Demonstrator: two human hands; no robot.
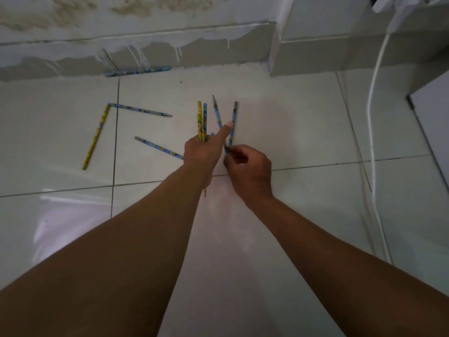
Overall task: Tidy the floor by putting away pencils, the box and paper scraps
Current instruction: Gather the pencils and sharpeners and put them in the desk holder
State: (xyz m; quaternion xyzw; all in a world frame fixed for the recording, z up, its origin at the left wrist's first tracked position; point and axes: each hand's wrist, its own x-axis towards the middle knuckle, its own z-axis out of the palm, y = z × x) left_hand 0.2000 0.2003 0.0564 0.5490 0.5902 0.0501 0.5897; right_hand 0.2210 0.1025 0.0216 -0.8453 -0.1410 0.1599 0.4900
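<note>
My left hand (201, 154) grips a small bundle of pencils (202, 117), yellow and blue, pointing away from me, with its forefinger stretched out. My right hand (247, 166) pinches the lower end of a blue pencil (233, 122) right beside the bundle. Loose on the white tiled floor to the left lie a yellow pencil (96, 138), a blue pencil (139, 109) touching its far end, and another blue pencil (158, 147) whose near end runs behind my left hand. One more blue pencil (137, 71) lies along the foot of the wall. No box or paper scraps show.
A paint-streaked skirting and wall (145, 45) close off the far side. A white cable (373, 117) hangs down and trails over the floor on the right. A white cabinet edge (432, 113) stands at the far right.
</note>
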